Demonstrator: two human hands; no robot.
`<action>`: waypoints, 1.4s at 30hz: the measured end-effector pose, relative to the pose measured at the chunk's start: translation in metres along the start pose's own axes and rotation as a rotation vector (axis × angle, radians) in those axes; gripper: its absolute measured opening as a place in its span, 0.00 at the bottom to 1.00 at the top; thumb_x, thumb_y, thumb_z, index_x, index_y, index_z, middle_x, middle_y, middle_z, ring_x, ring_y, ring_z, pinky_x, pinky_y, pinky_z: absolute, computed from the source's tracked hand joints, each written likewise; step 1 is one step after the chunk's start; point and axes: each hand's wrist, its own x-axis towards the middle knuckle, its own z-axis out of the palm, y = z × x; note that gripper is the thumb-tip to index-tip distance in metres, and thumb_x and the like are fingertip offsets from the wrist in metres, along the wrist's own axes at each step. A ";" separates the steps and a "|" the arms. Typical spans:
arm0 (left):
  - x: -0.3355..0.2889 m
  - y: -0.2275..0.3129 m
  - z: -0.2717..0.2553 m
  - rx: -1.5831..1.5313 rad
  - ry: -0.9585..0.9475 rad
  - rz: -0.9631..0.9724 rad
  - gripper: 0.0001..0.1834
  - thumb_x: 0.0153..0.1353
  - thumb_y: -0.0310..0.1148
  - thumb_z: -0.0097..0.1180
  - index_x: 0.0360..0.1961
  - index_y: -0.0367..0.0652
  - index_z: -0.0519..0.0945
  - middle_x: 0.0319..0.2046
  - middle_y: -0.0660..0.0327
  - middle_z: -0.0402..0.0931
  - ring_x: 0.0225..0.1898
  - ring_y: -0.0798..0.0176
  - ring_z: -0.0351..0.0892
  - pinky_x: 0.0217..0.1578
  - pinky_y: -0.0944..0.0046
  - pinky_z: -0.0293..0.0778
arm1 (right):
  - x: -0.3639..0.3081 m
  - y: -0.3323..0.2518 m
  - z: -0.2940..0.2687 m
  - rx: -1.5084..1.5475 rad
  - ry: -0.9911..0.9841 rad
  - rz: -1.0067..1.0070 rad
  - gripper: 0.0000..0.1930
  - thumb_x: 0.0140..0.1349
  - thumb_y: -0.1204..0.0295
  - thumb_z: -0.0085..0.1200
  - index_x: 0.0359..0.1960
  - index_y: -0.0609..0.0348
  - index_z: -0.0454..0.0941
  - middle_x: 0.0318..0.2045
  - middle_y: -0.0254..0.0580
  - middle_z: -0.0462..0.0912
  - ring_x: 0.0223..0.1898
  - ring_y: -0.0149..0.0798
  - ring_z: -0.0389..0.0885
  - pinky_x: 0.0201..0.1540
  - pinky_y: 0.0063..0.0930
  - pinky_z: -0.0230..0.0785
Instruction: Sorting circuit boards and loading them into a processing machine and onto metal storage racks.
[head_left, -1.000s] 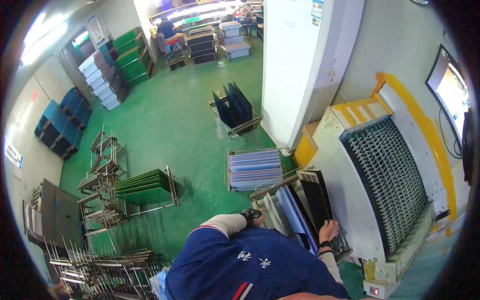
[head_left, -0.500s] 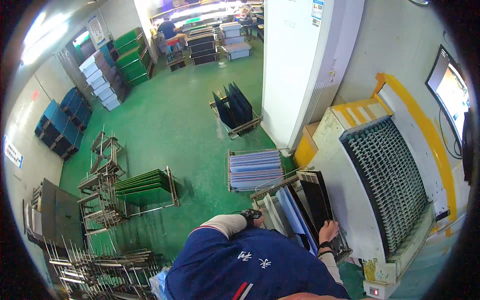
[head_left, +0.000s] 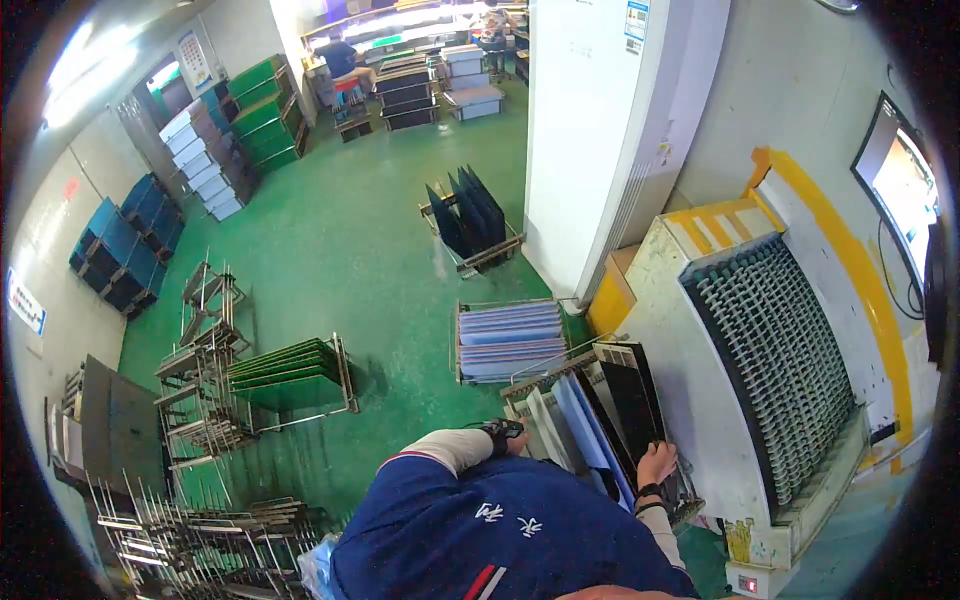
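Hands unmoved: right hand (head_left: 656, 463) on black panel (head_left: 634, 400), left hand (head_left: 505, 434) at rack (head_left: 560, 425).

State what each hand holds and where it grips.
The right hand grips the near edge of a black flat panel standing in the wire rack. The left hand's hold cannot be told.

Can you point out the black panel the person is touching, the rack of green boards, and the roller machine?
black panel (head_left: 632, 400), head view, middle of its dark face
rack of green boards (head_left: 288, 368), head view, top board
roller machine (head_left: 775, 370), head view, middle of roller bed

Panel rack (head_left: 590, 420) left of conveyor machine (head_left: 770, 370)
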 end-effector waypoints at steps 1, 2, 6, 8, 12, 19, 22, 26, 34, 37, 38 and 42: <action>-0.003 0.007 -0.006 -0.002 -0.003 0.006 0.39 0.63 0.57 0.45 0.67 0.40 0.62 0.58 0.45 0.70 0.57 0.43 0.71 0.55 0.48 0.68 | 0.002 0.003 0.004 0.007 0.016 -0.004 0.11 0.64 0.64 0.53 0.40 0.56 0.81 0.47 0.44 0.74 0.53 0.52 0.70 0.55 0.53 0.61; -0.013 0.020 -0.021 0.037 -0.015 0.070 0.37 0.64 0.56 0.44 0.66 0.41 0.63 0.57 0.47 0.71 0.56 0.44 0.72 0.54 0.48 0.69 | 0.003 0.007 0.010 -0.001 0.017 0.002 0.11 0.64 0.64 0.53 0.40 0.56 0.81 0.47 0.44 0.74 0.53 0.52 0.70 0.55 0.53 0.61; -0.009 0.018 -0.024 -0.020 -0.119 0.046 0.32 0.67 0.53 0.43 0.62 0.40 0.66 0.50 0.50 0.75 0.50 0.50 0.76 0.48 0.51 0.72 | 0.001 0.005 0.003 0.005 -0.009 0.023 0.11 0.63 0.65 0.52 0.40 0.57 0.81 0.47 0.44 0.75 0.53 0.53 0.70 0.55 0.53 0.61; 0.021 -0.017 0.003 -0.083 -0.100 0.071 0.34 0.67 0.52 0.38 0.67 0.41 0.60 0.52 0.48 0.76 0.51 0.48 0.77 0.51 0.49 0.71 | 0.001 -0.002 -0.006 0.019 -0.040 0.019 0.11 0.63 0.65 0.52 0.40 0.57 0.81 0.47 0.44 0.75 0.53 0.53 0.70 0.55 0.53 0.61; 0.013 -0.013 0.001 0.240 0.109 0.351 0.23 0.66 0.48 0.45 0.51 0.38 0.69 0.34 0.53 0.75 0.35 0.55 0.77 0.37 0.54 0.72 | 0.000 0.003 0.001 -0.001 -0.007 0.014 0.11 0.63 0.65 0.52 0.40 0.58 0.80 0.48 0.45 0.74 0.53 0.53 0.70 0.55 0.53 0.61; -0.022 0.033 -0.035 0.027 -0.060 0.166 0.11 0.63 0.40 0.48 0.37 0.44 0.66 0.28 0.61 0.68 0.30 0.58 0.70 0.30 0.56 0.67 | -0.001 0.012 0.017 -0.058 0.074 0.006 0.11 0.63 0.65 0.53 0.40 0.58 0.80 0.47 0.46 0.74 0.53 0.53 0.71 0.55 0.52 0.61; 0.021 -0.020 0.003 -0.132 -0.081 0.277 0.08 0.63 0.38 0.47 0.35 0.47 0.65 0.25 0.64 0.63 0.26 0.60 0.67 0.27 0.56 0.65 | 0.000 0.006 0.007 -0.021 0.041 -0.004 0.11 0.63 0.65 0.54 0.40 0.58 0.80 0.47 0.45 0.74 0.53 0.54 0.70 0.55 0.51 0.61; 0.034 -0.037 0.028 -0.096 0.079 0.286 0.07 0.63 0.36 0.49 0.34 0.49 0.64 0.25 0.67 0.63 0.25 0.64 0.66 0.24 0.57 0.63 | 0.001 0.003 0.003 -0.022 0.002 0.014 0.11 0.63 0.64 0.54 0.40 0.57 0.80 0.48 0.45 0.74 0.53 0.54 0.70 0.55 0.52 0.61; 0.011 -0.004 0.003 -0.187 -0.222 0.029 0.20 0.68 0.46 0.37 0.55 0.50 0.71 0.41 0.58 0.77 0.42 0.57 0.76 0.46 0.54 0.69 | 0.000 0.004 0.000 -0.012 -0.022 0.030 0.10 0.63 0.65 0.54 0.38 0.58 0.80 0.47 0.45 0.74 0.52 0.53 0.71 0.53 0.51 0.62; 0.046 -0.039 0.028 -0.326 0.075 0.154 0.09 0.61 0.34 0.56 0.42 0.52 0.71 0.32 0.64 0.68 0.31 0.60 0.70 0.31 0.57 0.70 | -0.001 -0.001 -0.007 0.034 -0.023 -0.003 0.10 0.62 0.65 0.55 0.38 0.58 0.80 0.46 0.46 0.74 0.52 0.53 0.71 0.53 0.51 0.62; 0.050 -0.044 0.020 -0.498 -0.081 0.151 0.09 0.61 0.35 0.57 0.41 0.51 0.72 0.33 0.63 0.69 0.32 0.58 0.70 0.32 0.57 0.70 | 0.000 -0.001 -0.007 0.034 -0.024 -0.004 0.10 0.62 0.65 0.55 0.38 0.58 0.80 0.46 0.46 0.74 0.52 0.53 0.71 0.53 0.51 0.62; 0.042 -0.037 0.021 -0.150 -0.038 0.186 0.06 0.65 0.36 0.50 0.42 0.52 0.73 0.35 0.62 0.70 0.35 0.57 0.71 0.34 0.57 0.71 | 0.001 0.002 -0.003 0.025 0.006 -0.011 0.10 0.62 0.66 0.55 0.38 0.59 0.80 0.45 0.47 0.74 0.51 0.54 0.71 0.53 0.51 0.62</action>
